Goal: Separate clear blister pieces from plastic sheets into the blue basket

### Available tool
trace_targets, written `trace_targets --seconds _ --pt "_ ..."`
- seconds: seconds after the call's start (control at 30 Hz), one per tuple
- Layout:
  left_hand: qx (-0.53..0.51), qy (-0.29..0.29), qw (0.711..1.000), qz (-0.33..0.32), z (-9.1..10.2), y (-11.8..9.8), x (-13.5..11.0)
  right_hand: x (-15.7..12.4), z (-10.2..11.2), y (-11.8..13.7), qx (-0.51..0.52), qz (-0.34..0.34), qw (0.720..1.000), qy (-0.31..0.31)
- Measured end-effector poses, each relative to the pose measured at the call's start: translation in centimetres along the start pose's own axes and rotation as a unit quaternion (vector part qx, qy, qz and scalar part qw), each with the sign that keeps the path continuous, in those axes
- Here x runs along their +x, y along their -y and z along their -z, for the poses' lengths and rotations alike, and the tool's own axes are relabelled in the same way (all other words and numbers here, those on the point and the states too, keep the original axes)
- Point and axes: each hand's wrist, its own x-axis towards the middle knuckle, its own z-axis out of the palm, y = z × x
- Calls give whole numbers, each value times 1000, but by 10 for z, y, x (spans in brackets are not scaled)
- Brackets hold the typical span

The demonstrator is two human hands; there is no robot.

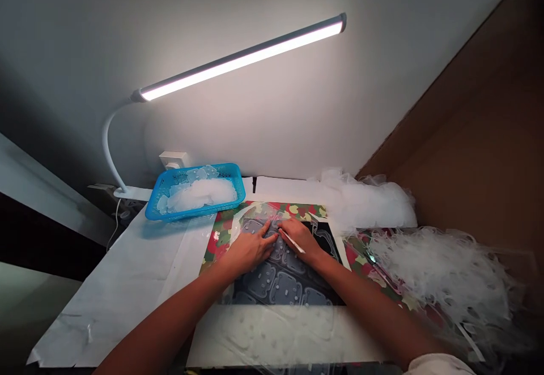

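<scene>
A clear plastic sheet of moulded, rounded pieces (280, 284) lies on a dark board over a camouflage-patterned mat (219, 233). My left hand (250, 247) lies flat on the sheet, its fingers spread and pressing near the far end. My right hand (300, 236) is closed on a thin white stick-like tool (292, 241), with its fingertips at the sheet beside the left fingers. The two hands touch at the fingertips.
A blue basket (195, 212) with clear plastic pieces stands at the back left. Heaps of clear plastic offcuts (442, 273) fill the right side, against a brown cardboard wall (480, 154). A lit bar lamp (242, 60) hangs overhead. White paper (127, 284) covers the table.
</scene>
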Motion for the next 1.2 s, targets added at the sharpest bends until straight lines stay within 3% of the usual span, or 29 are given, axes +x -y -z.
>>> trace_targets --seconds 0.1,0.17,0.23,0.3,0.37,0.47,0.53,0.67,0.73,0.83,0.9,1.03,1.2 --pt "-17 -1 1000 10 0 0 -3 3 25 -18 13 -99 988 -117" --pt "-62 4 998 17 2 2 -3 3 51 -33 20 -179 953 -243" --pt "-164 5 985 44 6 7 5 -1 73 -41 33 -210 928 -305" --pt "-275 -5 957 86 13 13 19 -7 81 -33 79 -202 933 -287" --pt "-345 -19 931 120 19 18 39 -15 73 -13 133 -166 952 -219" --pt "-377 -6 918 123 23 21 63 -23 51 17 172 -121 975 -70" --pt "-393 12 913 111 22 19 69 -20 43 23 206 -130 970 -28" --pt "-395 -1 912 105 16 12 63 -3 47 3 296 -212 927 -90" --pt "-382 -22 916 121 13 9 58 6 48 -7 324 -234 915 -53" --pt "-359 -49 920 148 10 4 53 14 39 -8 295 -228 928 5" --pt "-349 -65 921 159 8 0 51 17 30 -6 250 -215 944 7" --pt "-339 -92 919 178 4 -4 47 23 24 -14 187 -219 956 -46" --pt "-359 -101 912 169 1 8 35 26 43 -33 122 -237 953 -140"
